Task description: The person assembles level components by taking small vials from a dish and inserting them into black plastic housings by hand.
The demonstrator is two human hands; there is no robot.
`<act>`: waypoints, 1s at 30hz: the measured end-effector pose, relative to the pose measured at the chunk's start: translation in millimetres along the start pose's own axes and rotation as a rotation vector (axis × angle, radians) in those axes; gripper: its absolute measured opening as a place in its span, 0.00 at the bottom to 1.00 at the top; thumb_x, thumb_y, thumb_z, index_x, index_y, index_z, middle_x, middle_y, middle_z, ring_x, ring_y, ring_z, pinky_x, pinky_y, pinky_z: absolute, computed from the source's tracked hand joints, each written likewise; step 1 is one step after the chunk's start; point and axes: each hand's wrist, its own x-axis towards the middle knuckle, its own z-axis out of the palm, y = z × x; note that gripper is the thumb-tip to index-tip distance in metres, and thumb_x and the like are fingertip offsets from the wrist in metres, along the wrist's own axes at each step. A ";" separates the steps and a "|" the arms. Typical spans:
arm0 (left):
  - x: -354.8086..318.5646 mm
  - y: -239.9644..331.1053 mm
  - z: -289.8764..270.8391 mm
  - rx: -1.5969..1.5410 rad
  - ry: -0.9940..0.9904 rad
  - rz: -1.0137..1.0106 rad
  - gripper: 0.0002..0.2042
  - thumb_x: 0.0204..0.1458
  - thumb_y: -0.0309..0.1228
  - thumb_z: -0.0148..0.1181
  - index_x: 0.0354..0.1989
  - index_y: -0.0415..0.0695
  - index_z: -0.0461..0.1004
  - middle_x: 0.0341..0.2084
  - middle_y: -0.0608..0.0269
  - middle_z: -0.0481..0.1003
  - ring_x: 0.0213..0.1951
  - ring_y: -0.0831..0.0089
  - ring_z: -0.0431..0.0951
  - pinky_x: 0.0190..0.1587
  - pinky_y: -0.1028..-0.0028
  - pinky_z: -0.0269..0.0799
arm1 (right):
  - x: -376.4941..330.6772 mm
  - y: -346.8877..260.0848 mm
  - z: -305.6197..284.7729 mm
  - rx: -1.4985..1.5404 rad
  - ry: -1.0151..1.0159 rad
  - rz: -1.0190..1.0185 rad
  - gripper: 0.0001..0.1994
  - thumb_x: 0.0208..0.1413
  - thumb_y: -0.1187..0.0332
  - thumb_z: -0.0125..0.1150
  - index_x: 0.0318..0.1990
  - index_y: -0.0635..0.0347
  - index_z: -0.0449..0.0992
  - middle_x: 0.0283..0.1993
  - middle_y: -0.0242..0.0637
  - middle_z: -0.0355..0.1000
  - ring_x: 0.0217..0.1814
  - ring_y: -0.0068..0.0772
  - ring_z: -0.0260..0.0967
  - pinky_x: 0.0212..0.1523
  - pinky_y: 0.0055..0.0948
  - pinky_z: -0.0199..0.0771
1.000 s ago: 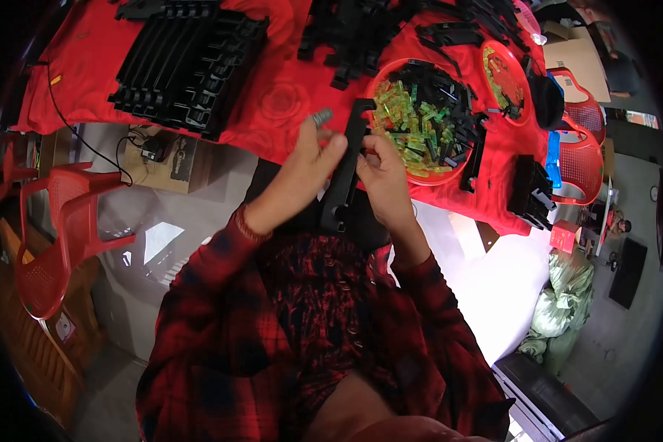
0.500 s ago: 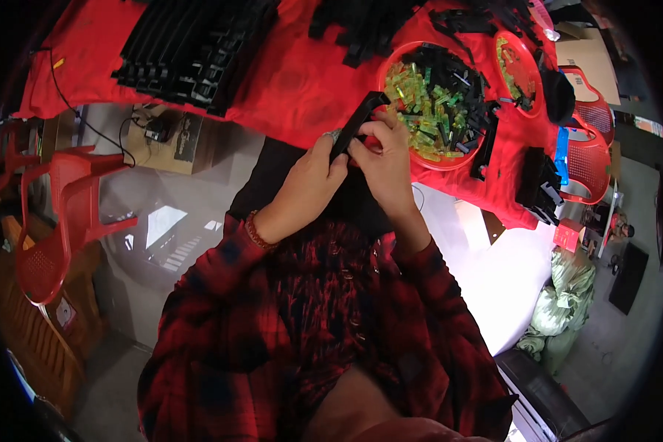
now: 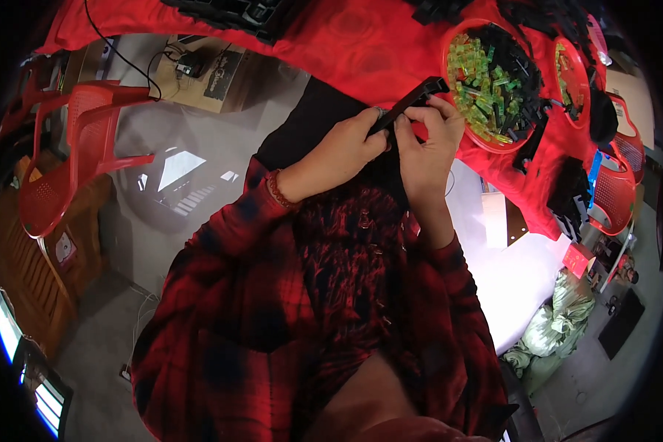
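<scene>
A long, narrow black plastic strip (image 3: 412, 102) is held slantwise over my lap, just beyond the front edge of the red-covered table. My left hand (image 3: 346, 153) is closed round its near end, thumb on top. My right hand (image 3: 431, 144) is closed at the strip's right side, thumb and forefinger pressed together there and the other fingers by its far end. Whether a small piece is pinched between them is hidden. Close beyond my right hand, a round red basin (image 3: 502, 149) holds yellow-green clear pieces and small black pieces.
A smaller red basin (image 3: 585, 110) with similar pieces stands farther right. Black plastic parts (image 3: 247, 16) lie at the table's far left. Red chairs (image 3: 74, 151) are on both sides. A cardboard box (image 3: 199, 81) sits under the table, a cable hanging near it. Pale green sacks (image 3: 556, 317) lie at right.
The view has shifted, so table, basins and hands appear farther right and higher. Both hands keep hold of the black strip, which now lies at a flatter slant.
</scene>
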 end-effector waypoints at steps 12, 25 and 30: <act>-28.7 -30.8 -0.7 -0.124 -0.106 -0.088 0.11 0.60 0.30 0.50 0.48 0.40 0.69 0.28 0.69 0.71 0.29 0.83 0.68 0.32 0.79 0.66 | -40.2 -6.4 -10.3 0.192 -0.118 0.079 0.05 0.49 0.73 0.68 0.34 0.57 0.80 0.51 0.44 0.65 0.59 0.43 0.60 0.60 0.37 0.57; -67.4 -81.5 -9.7 -0.745 -0.407 -0.138 0.21 0.64 0.39 0.53 0.59 0.39 0.67 0.44 0.63 0.77 0.39 0.81 0.73 0.41 0.81 0.70 | -80.0 -3.6 -5.7 0.264 -0.187 0.172 0.04 0.51 0.73 0.67 0.34 0.58 0.80 0.54 0.43 0.63 0.62 0.40 0.57 0.60 0.33 0.60; -74.5 -100.2 -14.9 -0.906 -0.417 -0.155 0.23 0.64 0.41 0.53 0.60 0.36 0.66 0.46 0.56 0.77 0.43 0.79 0.75 0.47 0.79 0.71 | -86.9 -9.8 -7.6 0.191 -0.208 0.020 0.04 0.52 0.73 0.66 0.35 0.57 0.80 0.51 0.41 0.64 0.61 0.38 0.57 0.60 0.32 0.58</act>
